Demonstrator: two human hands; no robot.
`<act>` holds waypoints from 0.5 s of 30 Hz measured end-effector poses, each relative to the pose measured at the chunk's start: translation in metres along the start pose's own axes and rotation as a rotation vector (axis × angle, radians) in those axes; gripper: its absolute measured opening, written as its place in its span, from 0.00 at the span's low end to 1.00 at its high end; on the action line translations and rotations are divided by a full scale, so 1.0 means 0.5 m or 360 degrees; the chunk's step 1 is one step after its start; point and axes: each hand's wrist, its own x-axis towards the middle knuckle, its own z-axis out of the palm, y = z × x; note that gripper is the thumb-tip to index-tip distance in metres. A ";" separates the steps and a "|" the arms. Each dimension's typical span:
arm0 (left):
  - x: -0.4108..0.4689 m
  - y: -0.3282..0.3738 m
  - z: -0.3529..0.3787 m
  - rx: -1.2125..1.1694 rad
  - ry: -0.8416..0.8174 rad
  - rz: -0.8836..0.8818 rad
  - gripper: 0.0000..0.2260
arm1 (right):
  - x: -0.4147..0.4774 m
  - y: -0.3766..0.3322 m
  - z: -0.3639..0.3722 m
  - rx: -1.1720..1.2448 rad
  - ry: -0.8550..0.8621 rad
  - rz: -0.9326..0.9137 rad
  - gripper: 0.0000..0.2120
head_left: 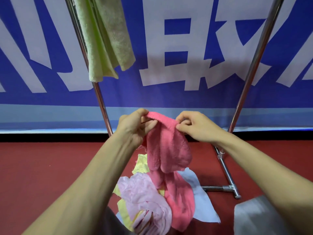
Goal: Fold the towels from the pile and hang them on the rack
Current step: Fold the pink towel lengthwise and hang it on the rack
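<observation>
Red floor [50, 167] — both hands pinch pink towel [167, 150].

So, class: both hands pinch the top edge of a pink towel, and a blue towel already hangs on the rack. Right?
Not quite: the head view shows a green towel hanging on the rack, not a blue one. The left hand and right hand do pinch the top edge of the pink towel.

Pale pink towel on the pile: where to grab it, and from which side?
Probably pinch the pale pink towel at its raised upper-left fold, coming from above and the left. It lies crumpled on top of the pile, and the coral towel drapes down along its right side.
</observation>
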 end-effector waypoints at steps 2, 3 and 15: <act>-0.008 -0.002 -0.001 0.0089 -0.0029 0.0032 0.04 | 0.004 -0.005 -0.005 0.0362 0.0080 0.0030 0.06; -0.011 -0.006 -0.001 0.0219 -0.0063 0.0058 0.05 | 0.007 -0.009 -0.008 0.0511 0.0137 0.0037 0.05; -0.024 -0.059 -0.010 0.1243 -0.0715 0.0133 0.04 | 0.021 -0.018 -0.027 0.1291 0.0290 0.0391 0.05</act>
